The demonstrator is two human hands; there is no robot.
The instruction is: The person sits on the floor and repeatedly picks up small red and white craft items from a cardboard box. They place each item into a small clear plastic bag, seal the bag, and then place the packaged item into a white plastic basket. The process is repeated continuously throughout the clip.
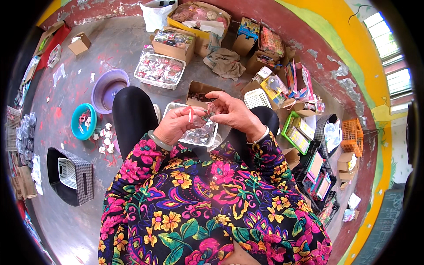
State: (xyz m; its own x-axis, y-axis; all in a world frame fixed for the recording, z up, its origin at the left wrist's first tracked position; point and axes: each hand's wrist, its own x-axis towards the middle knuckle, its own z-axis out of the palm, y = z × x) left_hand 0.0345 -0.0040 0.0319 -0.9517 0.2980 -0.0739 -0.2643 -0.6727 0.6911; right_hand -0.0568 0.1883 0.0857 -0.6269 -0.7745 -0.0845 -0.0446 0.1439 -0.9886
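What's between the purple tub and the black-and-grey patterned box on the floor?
The teal tub, between the purple tub and the patterned box. The head view shows it.

The grey floor (66, 225) is showing red smears. The wall's red band (267, 17) is flaking in pale patches (342, 69), with a yellow band (342, 24) running above. Barred windows (380, 34) are glowing white; a dark green board (388, 218) is filling the lower right.

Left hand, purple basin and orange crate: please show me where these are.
Left hand (172, 126): head view, middle of the hand.
Purple basin (101, 92): head view, inner wall.
Orange crate (351, 144): head view, side wall.
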